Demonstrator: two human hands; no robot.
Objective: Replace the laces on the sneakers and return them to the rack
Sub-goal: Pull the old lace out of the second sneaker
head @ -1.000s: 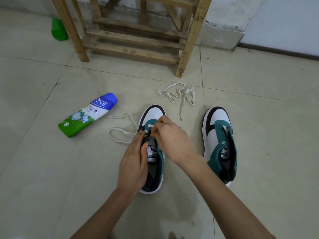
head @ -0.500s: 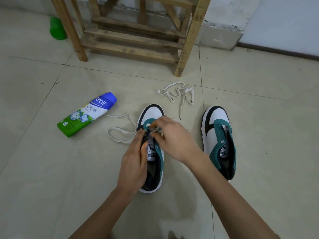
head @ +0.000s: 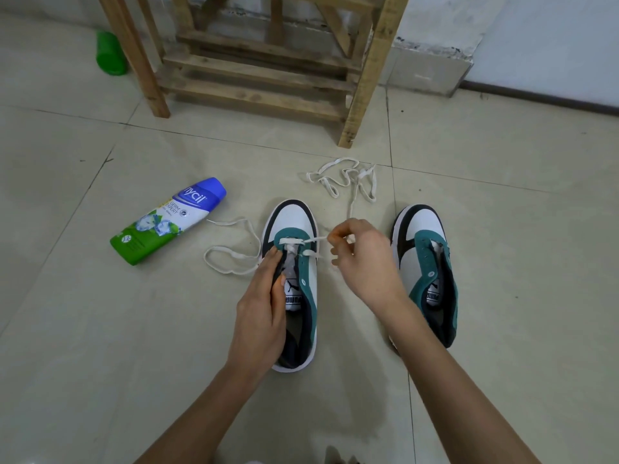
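Observation:
Two white, teal and black sneakers stand on the tiled floor, toes pointing away from me. My left hand (head: 263, 309) grips the left edge of the left sneaker (head: 294, 226) near its eyelets. My right hand (head: 363, 256) pinches the white lace (head: 231, 262) just right of the top eyelets; the lace crosses the lowest eyelets and its other end trails in a loop on the floor to the left. The right sneaker (head: 422, 242) has no lace. A second white lace (head: 345, 180) lies bunched on the floor beyond the shoes.
A wooden rack (head: 264, 68) stands against the wall ahead, its slatted lower shelf bare. A blue and green powder bottle (head: 167, 222) lies on the floor to the left. A green bottle (head: 109, 53) stands behind the rack's left leg.
My right hand has moved off the left sneaker's eyelets to the right, drawing the lace out through an eyelet. My left hand stays on the shoe.

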